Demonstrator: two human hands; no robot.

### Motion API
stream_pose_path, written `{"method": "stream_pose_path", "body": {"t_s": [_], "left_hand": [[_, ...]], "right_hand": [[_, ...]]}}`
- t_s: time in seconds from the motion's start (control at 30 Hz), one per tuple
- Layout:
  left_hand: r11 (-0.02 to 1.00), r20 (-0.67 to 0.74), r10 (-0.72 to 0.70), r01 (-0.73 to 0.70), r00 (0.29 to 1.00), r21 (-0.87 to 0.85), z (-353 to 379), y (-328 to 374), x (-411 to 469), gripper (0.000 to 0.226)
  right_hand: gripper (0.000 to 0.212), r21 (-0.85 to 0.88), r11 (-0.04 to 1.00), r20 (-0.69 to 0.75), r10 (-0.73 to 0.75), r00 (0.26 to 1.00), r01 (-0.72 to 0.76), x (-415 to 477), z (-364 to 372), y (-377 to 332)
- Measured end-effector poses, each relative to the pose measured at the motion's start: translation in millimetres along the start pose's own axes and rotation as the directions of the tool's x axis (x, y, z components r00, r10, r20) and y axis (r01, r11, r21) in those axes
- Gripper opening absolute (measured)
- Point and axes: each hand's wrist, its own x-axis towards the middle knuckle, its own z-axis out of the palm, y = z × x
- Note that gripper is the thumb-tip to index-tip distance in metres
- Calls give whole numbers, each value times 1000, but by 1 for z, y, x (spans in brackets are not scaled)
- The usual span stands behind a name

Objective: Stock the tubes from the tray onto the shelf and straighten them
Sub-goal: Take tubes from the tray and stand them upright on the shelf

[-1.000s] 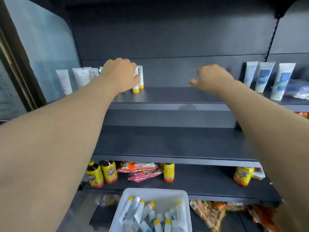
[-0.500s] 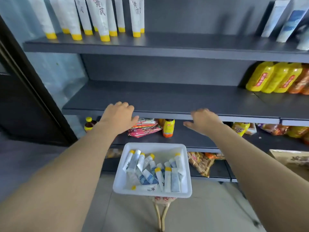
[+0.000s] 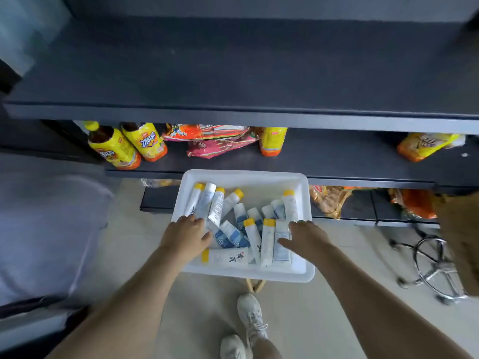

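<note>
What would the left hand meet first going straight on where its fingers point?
Probably the yellow-capped tubes at the tray's left side, just past the left hand; height above them unclear.

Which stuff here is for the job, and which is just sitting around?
For the job: tubes, white tray, shelf unit, left hand, right hand.
Just lying about: yellow drink bottles, snack packets, chrome stool base.
</note>
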Motion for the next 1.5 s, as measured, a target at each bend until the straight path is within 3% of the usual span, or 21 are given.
{"method": "stream_pose_path", "body": {"t_s": [0.2,0.33,0.47,0.6,0.7,0.83,0.97,1.1,1.27,1.37,1.5], "left_hand": [[984,170,-57,84,984,-157,69,3,40,38],[900,119,-184,216,976,-378,93,9,71,34],[881,81,-254,265,964,-391,104,18,105,42],[704,179,-349,383,920,-597,116,21,138,47],[601,258,-399,463,880,-652,121,13,155,42],[605,221,-338,391,915,-693,116,-5,158,29],[567,95,-313,266,945,-779,96,-24,151,24],[401,76,-235,167,969,-901,83,-35,145,10],[177,152,-203,189,967,-966,87,-30,142,13],[199,145,-181,181,973,-963,97,-25,136,14],[260,161,-160,199,974,-945,107,-23,126,16]], "right_hand": [[43,109,992,103,57,993,-68,43,52,-2],[42,167,978,155,100,983,-126,62,86,-7],[40,246,941,201,184,962,-232,74,111,-11],[41,308,884,262,276,925,-352,76,124,-18],[40,360,836,288,324,901,-415,78,133,-27],[39,431,751,310,398,863,-501,84,142,-39],[36,580,589,289,498,818,-563,88,147,-48],[40,650,497,260,565,783,-575,92,155,-58],[46,681,394,281,638,716,-618,105,166,-66],[41,724,316,316,639,701,-614,111,171,-64],[23,833,257,253,611,750,-490,108,168,-63]]}}
